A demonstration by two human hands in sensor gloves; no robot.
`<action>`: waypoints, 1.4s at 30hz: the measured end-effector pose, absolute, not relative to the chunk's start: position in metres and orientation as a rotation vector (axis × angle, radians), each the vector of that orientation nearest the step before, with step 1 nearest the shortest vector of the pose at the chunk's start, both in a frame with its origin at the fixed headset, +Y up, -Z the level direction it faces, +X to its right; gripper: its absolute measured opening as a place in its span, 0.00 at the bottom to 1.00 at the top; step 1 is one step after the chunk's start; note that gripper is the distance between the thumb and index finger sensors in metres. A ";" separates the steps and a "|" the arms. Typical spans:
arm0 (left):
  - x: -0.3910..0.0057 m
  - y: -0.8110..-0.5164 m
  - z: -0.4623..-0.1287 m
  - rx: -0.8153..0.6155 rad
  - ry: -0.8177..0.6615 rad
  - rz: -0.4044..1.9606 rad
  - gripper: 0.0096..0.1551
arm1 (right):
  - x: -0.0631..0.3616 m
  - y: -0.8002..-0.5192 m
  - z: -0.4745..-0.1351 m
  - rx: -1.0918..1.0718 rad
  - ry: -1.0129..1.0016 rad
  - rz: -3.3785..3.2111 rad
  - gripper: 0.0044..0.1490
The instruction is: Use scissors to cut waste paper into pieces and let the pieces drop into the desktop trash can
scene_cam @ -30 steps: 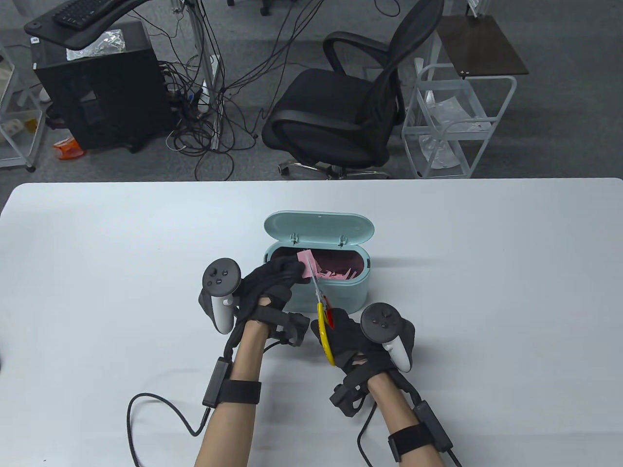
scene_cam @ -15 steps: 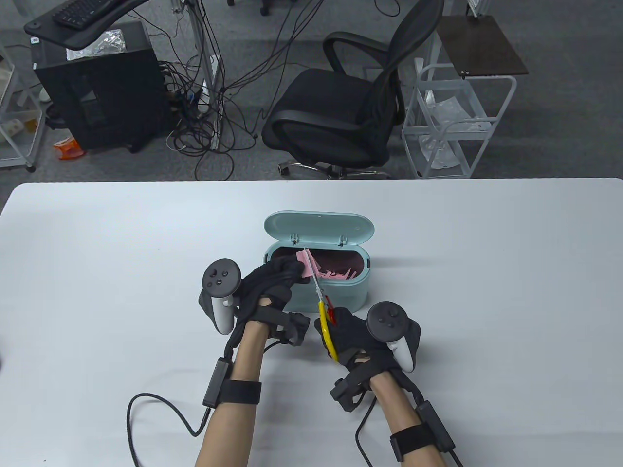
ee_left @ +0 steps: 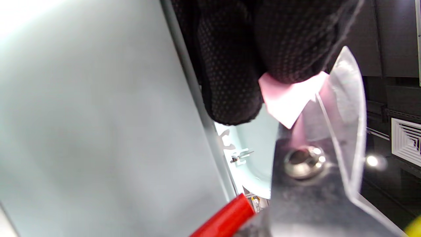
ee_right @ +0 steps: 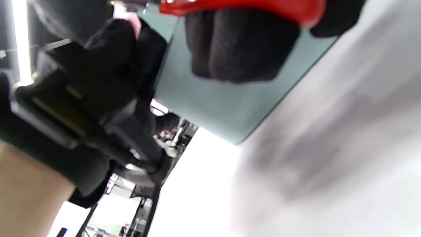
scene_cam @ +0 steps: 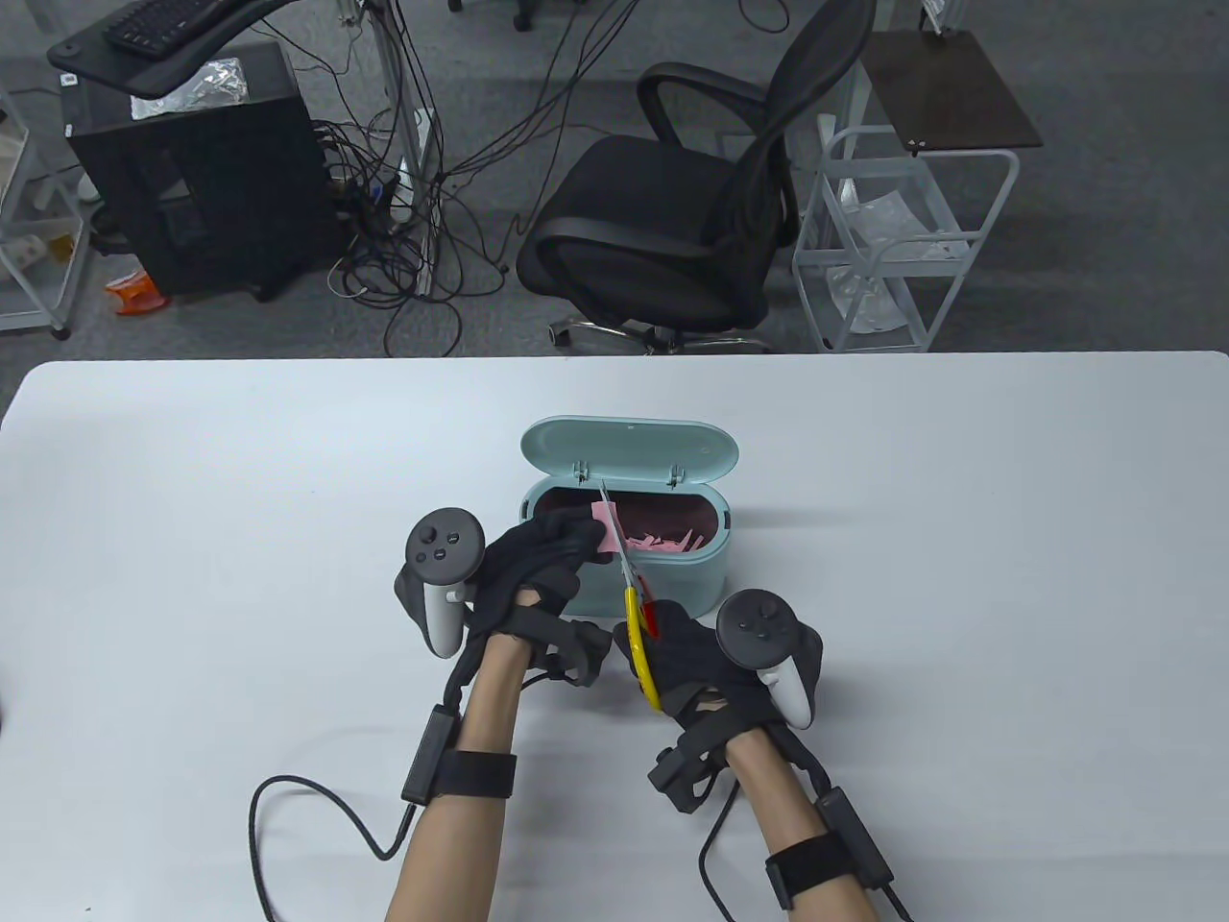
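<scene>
White worktop [scene_cam: 960, 538], office chair [scene_cam: 691, 221] behind it.
Mint trash can [scene_cam: 672, 576], lid up, holds pink scraps [scene_cam: 662, 540]; above it my left fingers [ee_left: 230, 82] pinch pink paper [ee_left: 286, 102], my right hand [scene_cam: 701, 663] grips scissors [scene_cam: 636, 615].

a: how's the light in the table view?

b: bright and even from overhead. the table [scene_cam: 960, 538] reads pale blue-white, with only soft shadows; a faint one trails from the trash can [scene_cam: 672, 586] toward 3 o'clock. sharp across the middle, while the table's far edge bows a little toward the corners.

a: and the left wrist view?

b: too close to focus. the scissors [ee_left: 329, 184] blades are smeared, with glare on the pivot screw and a blown-out patch at 11 o'clock.

a: the right wrist view?

b: motion blur throughout. the red handle [ee_right: 243, 8] at 12 o'clock is soft, and the tabletop washes out white near 6 o'clock.
</scene>
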State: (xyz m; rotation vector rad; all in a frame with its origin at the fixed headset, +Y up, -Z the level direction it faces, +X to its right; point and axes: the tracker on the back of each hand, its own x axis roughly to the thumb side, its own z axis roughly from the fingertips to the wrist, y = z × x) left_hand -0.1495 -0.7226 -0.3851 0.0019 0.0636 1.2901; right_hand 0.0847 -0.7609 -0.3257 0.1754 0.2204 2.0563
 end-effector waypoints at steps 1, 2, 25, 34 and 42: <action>-0.149 -0.723 -0.385 0.004 0.065 1.288 0.20 | 0.085 -0.760 -0.326 0.162 0.197 2.056 0.41; -0.149 -0.723 -0.385 0.004 0.064 1.286 0.20 | 0.085 -0.759 -0.326 0.147 0.164 2.057 0.40; -0.153 -0.729 -0.384 -0.009 0.101 1.431 0.20 | 0.087 -0.770 -0.320 0.226 0.232 2.307 0.49; -0.152 -0.728 -0.385 0.013 0.109 1.389 0.20 | 0.084 -0.764 -0.321 0.205 0.126 2.309 0.44; -0.152 -0.729 -0.385 0.019 0.114 1.387 0.21 | 0.085 -0.762 -0.321 0.180 0.075 2.310 0.42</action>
